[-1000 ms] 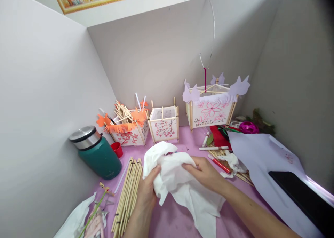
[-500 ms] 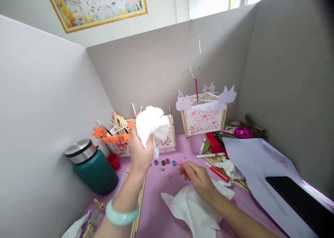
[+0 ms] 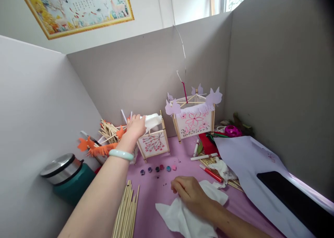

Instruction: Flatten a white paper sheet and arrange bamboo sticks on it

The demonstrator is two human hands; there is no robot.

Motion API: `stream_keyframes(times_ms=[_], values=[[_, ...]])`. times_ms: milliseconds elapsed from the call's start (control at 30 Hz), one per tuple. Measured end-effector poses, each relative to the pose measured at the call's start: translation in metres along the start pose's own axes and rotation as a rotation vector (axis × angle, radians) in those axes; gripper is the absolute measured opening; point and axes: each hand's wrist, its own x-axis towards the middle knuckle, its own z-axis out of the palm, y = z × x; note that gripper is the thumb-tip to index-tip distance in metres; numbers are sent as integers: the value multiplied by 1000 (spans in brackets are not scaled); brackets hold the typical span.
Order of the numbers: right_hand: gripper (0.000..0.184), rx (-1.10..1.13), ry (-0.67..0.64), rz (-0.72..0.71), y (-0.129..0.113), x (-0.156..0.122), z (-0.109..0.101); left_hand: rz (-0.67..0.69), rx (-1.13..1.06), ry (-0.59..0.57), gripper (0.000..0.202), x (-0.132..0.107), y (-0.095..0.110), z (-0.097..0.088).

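Observation:
My left hand (image 3: 136, 126) reaches out to the back, its fingers bent over one end of a white tissue (image 3: 152, 121). That tissue lies at the top of a small lantern (image 3: 153, 143) with a stick frame and painted red blossoms. My left fingertips are partly hidden. Nearer to me, my right hand (image 3: 189, 194) is curled closed above a spread white tissue (image 3: 180, 215); whatever its fingers hold, if anything, is out of sight. A row of small paint pots (image 3: 157, 169) stands between the hands and the lantern.
A lantern with lilac paper trim (image 3: 197, 121) hangs from a wire at the back. Left are a green bottle (image 3: 75, 185), orange paper fringe (image 3: 104, 150) and wooden sticks (image 3: 126, 210). Markers (image 3: 211, 173), lilac paper (image 3: 235, 152) and a black phone (image 3: 284, 192) lie right. Grey panels surround the table.
My left hand has moved back and left with the white tissue, from in front of the lantern to its top. The right hand stays over the other tissue. The view has shifted.

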Motion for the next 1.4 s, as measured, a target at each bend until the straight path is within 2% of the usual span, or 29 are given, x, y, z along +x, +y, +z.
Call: stream_keyframes(times_ms=[133,167,200,300,400,467,533,600,667,767,833,900,933,967,1000,1067,1100,1167,1200,1233,1333,1400], values=[[37,-173,-14,-16,5,7,-6,0,-72,239,44,-60,13,-10],[35,-219,-23,-12,5,10,-12,12,-139,248,40,-80,18,-8],[32,-255,-40,-5,6,13,-19,20,-212,197,36,-100,23,-4],[28,-349,-115,68,7,20,-44,-11,-408,-138,29,-164,38,15],[30,-453,-274,125,9,18,-61,-94,-492,-438,38,-219,51,36],[40,-540,-384,123,8,12,-64,-106,-514,-536,40,-244,56,47],[40,-647,-450,108,6,4,-60,-109,-542,-540,33,-259,60,56],[27,-719,-441,113,0,-3,-57,-138,-622,-496,26,-266,61,62],[18,-682,-364,136,-9,-9,-59,-222,-822,-422,23,-268,61,64],[17,-441,-267,185,-21,-15,-66,-463,-1390,-311,23,-265,56,60],[17,-374,-119,173,-25,-20,-70,-643,-1798,-270,32,-263,52,55],[18,-420,127,59,-24,-27,-68,-802,-2053,-232,39,-261,49,53],[18,-437,235,-25,-23,-32,-64,-868,-2114,-211,42,-261,48,53],[18,-429,286,-114,-22,-38,-59,-921,-2145,-192,45,-262,47,55],[19,-399,271,-198,-22,-45,-52,-962,-2160,-172,47,-262,47,57],[32,-341,141,-319,-23,-59,-35,-1013,-2177,-139,49,-263,47,61],[46,-331,66,-352,-25,-65,-25,-1025,-2190,-124,47,-264,48,62],[74,-355,-24,-348,-29,-75,-5,-1036,-2224,-104,39,-264,49,63],[77,-378,-26,-316,-30,-78,2,-1037,-2237,-102,34,-265,49,63],[71,-395,-13,-274,-30,-78,8,-1036,-2244,-106,29,-265,49,62],[28,-346,66,-132,-25,-73,10,-975,-2245,-124,28,-266,48,61],[21,-217,129,-31,-22,-68,2,-862,-2233,-120,38,-268,46,63]])
